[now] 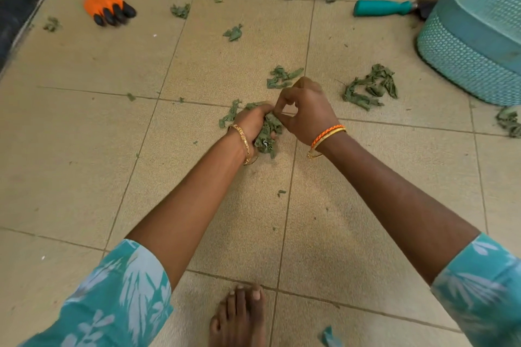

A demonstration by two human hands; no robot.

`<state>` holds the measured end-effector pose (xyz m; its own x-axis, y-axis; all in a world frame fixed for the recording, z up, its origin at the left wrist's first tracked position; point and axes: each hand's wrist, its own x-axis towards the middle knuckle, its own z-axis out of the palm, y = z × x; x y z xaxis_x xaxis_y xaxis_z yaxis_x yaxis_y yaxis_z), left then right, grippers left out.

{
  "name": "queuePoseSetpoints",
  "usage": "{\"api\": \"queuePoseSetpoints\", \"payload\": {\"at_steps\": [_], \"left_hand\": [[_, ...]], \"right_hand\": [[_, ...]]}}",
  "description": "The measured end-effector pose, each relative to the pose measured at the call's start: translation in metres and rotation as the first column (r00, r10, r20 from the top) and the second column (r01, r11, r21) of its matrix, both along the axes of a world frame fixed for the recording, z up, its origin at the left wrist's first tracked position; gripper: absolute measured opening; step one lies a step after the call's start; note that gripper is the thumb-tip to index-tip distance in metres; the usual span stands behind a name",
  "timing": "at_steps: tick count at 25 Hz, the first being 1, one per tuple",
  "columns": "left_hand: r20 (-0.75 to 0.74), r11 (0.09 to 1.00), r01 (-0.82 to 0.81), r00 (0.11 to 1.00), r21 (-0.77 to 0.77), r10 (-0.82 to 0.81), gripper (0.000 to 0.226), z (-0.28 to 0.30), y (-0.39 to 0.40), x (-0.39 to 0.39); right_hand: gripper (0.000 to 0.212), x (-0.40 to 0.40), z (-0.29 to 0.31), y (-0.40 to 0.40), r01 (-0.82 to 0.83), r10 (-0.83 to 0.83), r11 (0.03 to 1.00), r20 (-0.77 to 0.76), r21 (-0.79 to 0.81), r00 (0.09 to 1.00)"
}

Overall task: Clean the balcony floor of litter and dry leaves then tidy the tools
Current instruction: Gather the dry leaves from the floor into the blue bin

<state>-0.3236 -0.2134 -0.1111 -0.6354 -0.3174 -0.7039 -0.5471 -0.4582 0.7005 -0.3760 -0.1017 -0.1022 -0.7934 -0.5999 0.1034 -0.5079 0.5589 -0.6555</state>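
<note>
On tiled floor, left hand grips leaves; right hand pinches.

Home balcony, beige tiled floor, scattered dry leaves; orange gardening glove, teal basket

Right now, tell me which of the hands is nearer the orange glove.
Left. The left hand, gripping a leaf bunch, lies below-right of the orange glove; the right hand sits beside it, farther right.

Crumpled green dry leaves scattered across the tiled floor
</note>
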Motion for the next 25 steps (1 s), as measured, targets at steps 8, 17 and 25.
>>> {"api": "queuePoseSetpoints", "payload": {"at_steps": [8, 17, 25], "left_hand": [[0.08, 0.988, -0.147, 0.986, 0.037, 0.144, 0.03, 0.011, -0.032, -0.003], [0.094, 0.985, -0.117, 0.99, 0.124, 0.106, 0.039, 0.003, -0.029, -0.008], [0.102, 0.982, -0.009, 0.995, 0.189, -0.011, 0.058, 0.002, -0.008, -0.024]], "right_hand": [[0.045, -0.066, -0.011, -0.035, -0.111, 0.1, 0.948, 0.053, 0.297, 0.994], [0.027, -0.053, -0.057, -0.027, -0.109, 0.159, 0.971, -0.234, 0.212, 0.959], [0.018, -0.032, -0.011, -0.01, 0.135, -0.099, 0.965, 0.165, -0.226, 0.981]]}}
